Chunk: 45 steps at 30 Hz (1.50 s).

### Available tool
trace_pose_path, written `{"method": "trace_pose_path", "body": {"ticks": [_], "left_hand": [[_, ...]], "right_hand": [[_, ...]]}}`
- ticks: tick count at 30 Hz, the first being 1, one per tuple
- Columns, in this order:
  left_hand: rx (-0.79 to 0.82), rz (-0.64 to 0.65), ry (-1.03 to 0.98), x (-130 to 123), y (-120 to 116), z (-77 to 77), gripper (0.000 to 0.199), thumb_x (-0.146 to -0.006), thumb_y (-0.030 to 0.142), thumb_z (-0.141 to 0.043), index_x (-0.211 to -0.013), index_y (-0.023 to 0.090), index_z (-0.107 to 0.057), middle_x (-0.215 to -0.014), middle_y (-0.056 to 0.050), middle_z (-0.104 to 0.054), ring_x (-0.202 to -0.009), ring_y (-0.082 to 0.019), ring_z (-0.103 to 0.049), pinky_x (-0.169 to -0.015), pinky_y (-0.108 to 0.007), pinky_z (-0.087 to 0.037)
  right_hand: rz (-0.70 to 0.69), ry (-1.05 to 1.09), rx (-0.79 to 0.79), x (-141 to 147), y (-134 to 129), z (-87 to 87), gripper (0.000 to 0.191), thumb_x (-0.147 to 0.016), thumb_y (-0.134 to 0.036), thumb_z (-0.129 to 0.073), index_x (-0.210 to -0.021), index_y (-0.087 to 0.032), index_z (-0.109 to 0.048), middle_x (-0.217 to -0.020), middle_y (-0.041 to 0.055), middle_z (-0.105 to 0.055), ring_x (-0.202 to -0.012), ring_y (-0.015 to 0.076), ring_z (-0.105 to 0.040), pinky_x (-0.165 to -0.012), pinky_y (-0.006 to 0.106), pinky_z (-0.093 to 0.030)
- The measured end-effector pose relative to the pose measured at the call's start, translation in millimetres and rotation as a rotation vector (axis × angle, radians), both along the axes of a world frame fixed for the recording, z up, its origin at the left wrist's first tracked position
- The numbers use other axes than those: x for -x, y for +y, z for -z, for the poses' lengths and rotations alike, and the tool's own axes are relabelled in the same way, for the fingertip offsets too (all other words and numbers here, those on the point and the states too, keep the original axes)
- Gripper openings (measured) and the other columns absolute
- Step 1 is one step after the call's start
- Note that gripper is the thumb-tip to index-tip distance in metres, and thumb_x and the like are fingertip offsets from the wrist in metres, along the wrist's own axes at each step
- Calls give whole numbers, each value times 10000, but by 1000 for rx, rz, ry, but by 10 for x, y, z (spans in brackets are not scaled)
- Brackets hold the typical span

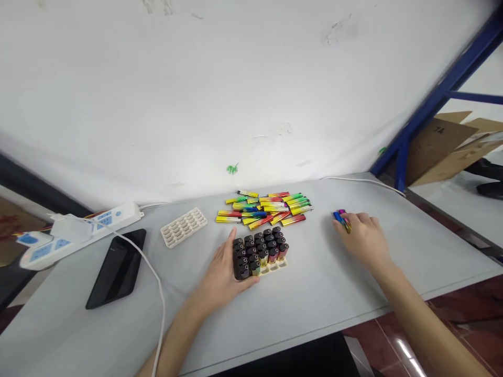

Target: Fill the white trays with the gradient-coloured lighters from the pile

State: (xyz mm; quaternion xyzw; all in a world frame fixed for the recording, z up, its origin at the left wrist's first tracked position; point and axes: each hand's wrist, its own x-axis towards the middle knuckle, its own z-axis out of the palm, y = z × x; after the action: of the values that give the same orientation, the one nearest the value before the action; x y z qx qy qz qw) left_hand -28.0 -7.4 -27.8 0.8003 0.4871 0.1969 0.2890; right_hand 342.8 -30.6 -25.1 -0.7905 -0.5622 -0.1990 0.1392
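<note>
A cream tray (274,268) holds rows of upright lighters (262,250) with black tops; a few slots at its front right show no lighter. My left hand (222,269) braces the tray's left side, thumb along the front edge and a finger reaching up the far side. Over to the right, my right hand (365,238) is curled down over a few shiny lighters (342,221), blue, purple and yellow, with its fingertips closed on them at the table. Part of these lighters is hidden beneath the fingers.
A loose pile of multicoloured lighters (271,207) lies by the wall behind the tray. Left of it are another cream slotted tray (184,227), a black tablet-like device (118,269) and a power strip (113,215). A white cable (157,277) crosses my left forearm.
</note>
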Motion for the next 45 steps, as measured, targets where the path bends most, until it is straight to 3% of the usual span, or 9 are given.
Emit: {"method": "trace_pose_path", "body": {"ticks": [3,7,11,18,24,27,31,37,45], "left_hand": [[5,-7,-8,16,17,29,1218,-734,512,-763,-1558,270,101,-1543,-192,-337,-1432,-374,-338,-1135,-587,-331],[-10,-20,-9,29,33,64,1208,-726,501,-771,-1561,292,77,-1519,-166,-372,-1427,-362,-354,-1136,-578,-335],[-44,-61,4,16,26,76,1188,-721,496,-763,-1567,289,44,-1456,-153,-440,-1352,-344,-459,-1102,-545,-398],[-127,-181,137,-38,-39,72,1068,-775,589,-678,-1566,222,-61,-1407,-161,-473,-1339,-351,-456,-1091,-523,-409],[-169,-221,204,-94,-48,50,960,-779,609,-662,-1513,149,-247,-1367,-175,-520,-1289,-348,-501,-1073,-493,-426],[-151,-234,213,-106,-36,22,916,-760,614,-680,-1461,138,-331,-1350,-175,-531,-1289,-350,-500,-1078,-483,-419],[-146,-256,187,-118,-36,4,901,-741,594,-707,-1448,150,-366,-1337,-158,-551,-1286,-343,-504,-1084,-474,-413],[-191,-236,136,-130,-76,19,908,-753,612,-695,-1467,165,-356,-1358,-157,-544,-1292,-333,-502,-1093,-480,-405],[-155,-254,174,-130,-150,39,953,-779,657,-647,-1514,175,-280,-1408,-155,-512,-1316,-326,-484,-1101,-461,-398]], "right_hand": [[-49,-89,-51,-160,11,178,349,-893,-398,-592,-1064,-128,-733,-1015,174,-673,-869,302,-549,-786,389,-426],[-213,-38,-138,-70,-46,282,302,-919,-390,-555,-954,-139,-719,-960,154,-670,-852,283,-523,-815,395,-431],[-356,141,-106,48,-47,307,261,-947,-351,-505,-1025,-149,-649,-895,133,-656,-912,297,-573,-853,431,-457],[-404,584,-36,90,-88,262,299,-966,-334,-437,-1203,-187,-545,-1121,136,-601,-940,236,-647,-790,383,-529],[-502,815,-75,75,-191,168,378,-969,-442,-432,-1246,-200,-517,-980,80,-694,-710,182,-639,-668,324,-498],[-525,853,-58,48,-263,148,358,-969,-484,-403,-1034,-203,-616,-740,14,-634,-582,155,-543,-590,288,-432],[-472,1022,-49,16,-355,171,537,-990,-539,-262,-610,-213,-455,-553,-13,-421,-522,141,-396,-545,292,-327],[-300,1285,-187,105,-420,149,589,-983,-564,-204,-540,-223,-390,-519,-12,-344,-502,138,-318,-511,302,-255],[-285,1346,-62,150,-435,99,490,-968,-395,-245,-520,-229,-350,-477,-25,-308,-467,128,-298,-496,302,-238]]}}
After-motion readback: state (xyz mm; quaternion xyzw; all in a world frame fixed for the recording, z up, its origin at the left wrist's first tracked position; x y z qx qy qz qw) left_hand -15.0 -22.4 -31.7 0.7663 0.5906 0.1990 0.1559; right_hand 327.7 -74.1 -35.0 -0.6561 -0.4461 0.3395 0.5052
